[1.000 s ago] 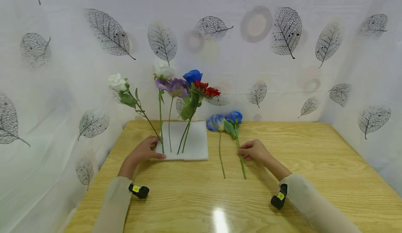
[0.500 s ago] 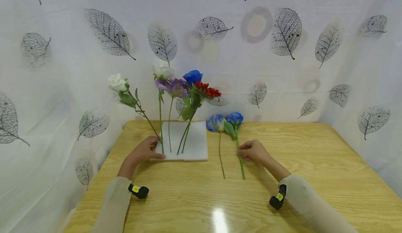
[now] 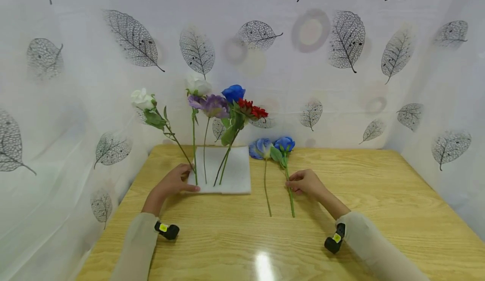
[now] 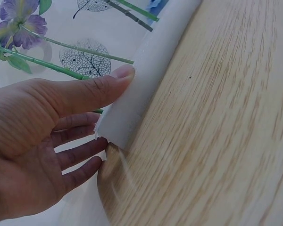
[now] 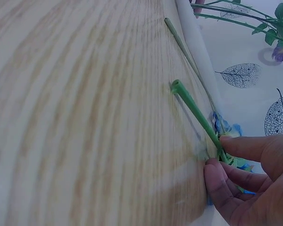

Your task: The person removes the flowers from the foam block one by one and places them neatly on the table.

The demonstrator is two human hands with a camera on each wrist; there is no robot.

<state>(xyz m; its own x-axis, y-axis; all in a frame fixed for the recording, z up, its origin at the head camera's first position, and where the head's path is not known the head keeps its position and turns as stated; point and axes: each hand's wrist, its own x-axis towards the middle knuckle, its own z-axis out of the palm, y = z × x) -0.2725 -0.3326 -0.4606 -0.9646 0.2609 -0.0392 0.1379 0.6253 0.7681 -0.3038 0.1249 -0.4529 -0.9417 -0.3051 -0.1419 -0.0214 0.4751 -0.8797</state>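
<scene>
My left hand (image 3: 175, 181) grips the left end of a white foam block (image 3: 238, 171), thumb along its front edge and fingers round the side. Standing in the foam are stems with a white rose (image 3: 143, 99), another white flower (image 3: 198, 86), a purple flower (image 3: 214, 106), a blue rose (image 3: 233, 93) and red flowers (image 3: 253, 110). Right of the block, my right hand (image 3: 307, 182) pinches the green stem (image 5: 195, 110) of a second blue rose (image 3: 284, 144) between thumb and fingers. Beside it lies a pale blue flower (image 3: 260, 148) on a thin stem.
The wooden table (image 3: 212, 239) carries the foam and flowers. A white curtain (image 3: 280, 70) printed with leaf skeletons hangs behind and at both sides. Each sleeve has a black wrist camera (image 3: 166, 230) on it.
The lower end of the held blue rose's stem has shifted slightly left and nearer, along with my right hand. My left hand and the foam block stay put.
</scene>
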